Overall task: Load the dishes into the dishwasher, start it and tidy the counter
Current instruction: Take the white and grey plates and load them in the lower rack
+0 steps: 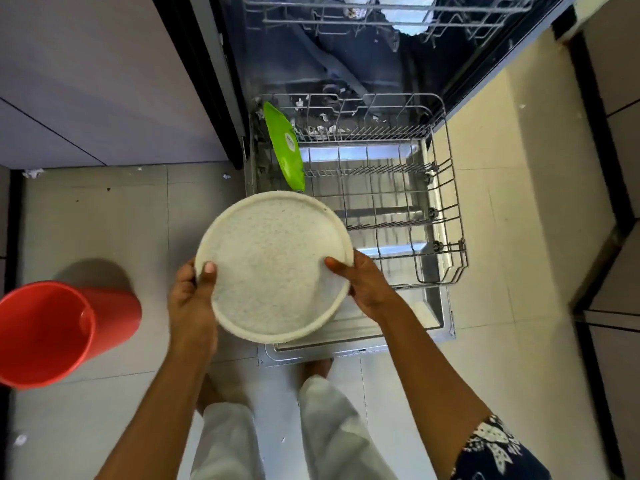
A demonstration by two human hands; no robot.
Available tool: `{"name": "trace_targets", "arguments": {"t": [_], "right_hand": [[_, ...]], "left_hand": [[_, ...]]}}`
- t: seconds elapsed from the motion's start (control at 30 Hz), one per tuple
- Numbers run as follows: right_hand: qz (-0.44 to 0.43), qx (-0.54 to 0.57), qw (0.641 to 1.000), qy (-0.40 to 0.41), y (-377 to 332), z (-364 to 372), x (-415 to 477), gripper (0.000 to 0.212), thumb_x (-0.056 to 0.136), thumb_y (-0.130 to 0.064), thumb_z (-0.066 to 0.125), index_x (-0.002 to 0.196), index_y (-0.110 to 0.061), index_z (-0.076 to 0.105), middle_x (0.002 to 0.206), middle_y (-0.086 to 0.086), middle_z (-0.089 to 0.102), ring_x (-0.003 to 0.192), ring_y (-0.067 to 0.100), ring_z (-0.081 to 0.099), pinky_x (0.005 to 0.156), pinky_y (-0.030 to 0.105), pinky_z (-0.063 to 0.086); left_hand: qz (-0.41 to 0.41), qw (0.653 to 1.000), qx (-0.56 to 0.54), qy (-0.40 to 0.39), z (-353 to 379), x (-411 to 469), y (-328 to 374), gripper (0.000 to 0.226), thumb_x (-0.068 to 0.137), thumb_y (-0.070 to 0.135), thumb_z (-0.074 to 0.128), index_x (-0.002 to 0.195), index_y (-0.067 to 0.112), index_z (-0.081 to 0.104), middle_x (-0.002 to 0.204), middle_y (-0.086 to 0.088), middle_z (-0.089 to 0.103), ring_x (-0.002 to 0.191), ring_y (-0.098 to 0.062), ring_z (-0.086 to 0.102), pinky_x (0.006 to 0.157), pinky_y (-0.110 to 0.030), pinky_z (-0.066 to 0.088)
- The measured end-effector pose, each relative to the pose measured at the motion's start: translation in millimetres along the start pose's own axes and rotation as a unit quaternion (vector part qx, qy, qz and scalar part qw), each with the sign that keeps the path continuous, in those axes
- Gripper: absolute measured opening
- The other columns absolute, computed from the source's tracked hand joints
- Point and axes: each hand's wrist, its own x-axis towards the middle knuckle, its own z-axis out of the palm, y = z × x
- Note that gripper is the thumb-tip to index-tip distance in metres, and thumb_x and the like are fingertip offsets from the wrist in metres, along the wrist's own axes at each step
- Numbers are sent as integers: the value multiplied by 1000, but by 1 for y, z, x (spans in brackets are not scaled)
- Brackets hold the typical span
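Observation:
I hold a round, speckled white plate (273, 265) flat with both hands, over the front left corner of the pulled-out lower rack (446, 216). My left hand (192, 299) grips its left rim, thumb on top. My right hand (367, 285) grips the right rim, thumb on the inside. A green plate (285, 147) stands on edge in the rack's left side. The rest of the lower rack shows bare wire tines. The dishwasher door (346, 348) lies open below the rack.
A red bucket (52, 330) stands on the tiled floor to the left. The upper rack (381, 19) at the top holds some white items. Cabinet fronts flank the dishwasher on both sides. My feet stand just before the open door.

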Motion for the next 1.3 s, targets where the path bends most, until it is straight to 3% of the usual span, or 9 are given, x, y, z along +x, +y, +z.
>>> {"name": "trace_targets", "arguments": {"t": [0.13, 0.2, 0.3, 0.43, 0.6, 0.73, 0.9, 1.17, 1.3], "right_hand": [[-97, 38, 985, 139, -5, -35, -13, 23, 87, -9, 59, 108, -16, 61, 104, 8, 67, 96, 25, 63, 67, 30, 56], [-135, 24, 959, 247, -7, -52, -19, 28, 86, -12, 61, 114, -10, 58, 106, 9, 64, 97, 26, 61, 64, 28, 57], [-180, -37, 915, 360, -6, -63, -26, 33, 88, -18, 63, 118, -5, 57, 103, 6, 64, 98, 23, 61, 73, 30, 56], [-194, -182, 865, 425, 3, -58, -20, 29, 93, -19, 56, 117, -3, 56, 102, 8, 65, 93, 20, 59, 69, 14, 48], [-187, -348, 823, 409, 14, -47, 0, 34, 98, -22, 45, 126, -4, 50, 108, 16, 65, 95, 29, 62, 77, 35, 52], [-201, -413, 805, 376, 17, -40, 17, 34, 98, -24, 44, 123, -2, 51, 103, 17, 66, 91, 31, 65, 78, 41, 56], [-179, -454, 800, 348, 25, -34, 35, 31, 99, -21, 43, 124, -4, 50, 108, 16, 66, 95, 32, 65, 80, 41, 54], [-135, -485, 801, 323, 28, -29, 60, 30, 99, -18, 41, 124, -3, 48, 107, 16, 66, 94, 33, 65, 78, 40, 54], [-91, -510, 809, 278, 28, -28, 76, 33, 100, -18, 40, 129, -4, 45, 112, 16, 64, 99, 33, 63, 80, 38, 53]], "left_hand": [[-42, 993, 88, -66, 36, 3, -36, 44, 96, 5, 49, 139, 12, 40, 124, 5, 49, 104, -3, 51, 90, -19, 44], [-60, 982, 171, -54, 43, 5, -61, 53, 94, 7, 54, 143, 15, 36, 131, 1, 42, 104, -4, 47, 98, -27, 41], [-92, 961, 255, -59, 45, 10, -100, 64, 89, 7, 62, 145, 19, 33, 146, -10, 34, 122, -24, 46, 106, -39, 38], [-111, 942, 305, -91, 55, 14, -132, 78, 84, 2, 67, 148, 10, 23, 150, -15, 31, 134, -33, 36, 108, -32, 29], [-121, 936, 307, -122, 69, 24, -154, 86, 84, 7, 68, 150, 12, 14, 150, -13, 35, 133, -32, 39, 107, -33, 34], [-91, 933, 328, -112, 74, 33, -161, 88, 81, 5, 70, 149, 4, 13, 156, -13, 19, 143, -28, 21, 112, -27, 19], [-91, 908, 387, -134, 66, 44, -172, 100, 81, 16, 72, 152, 12, 1, 160, -9, -3, 147, -26, 2, 115, -53, 18], [-82, 884, 415, -200, 44, 54, -180, 98, 84, 11, 69, 151, 16, -2, 160, -2, -2, 143, -27, 20, 115, -41, 20], [-78, 867, 431, -237, 33, 61, -180, 101, 84, 14, 70, 150, 23, -6, 159, 2, -5, 144, -25, 18, 113, -54, 23]]}}
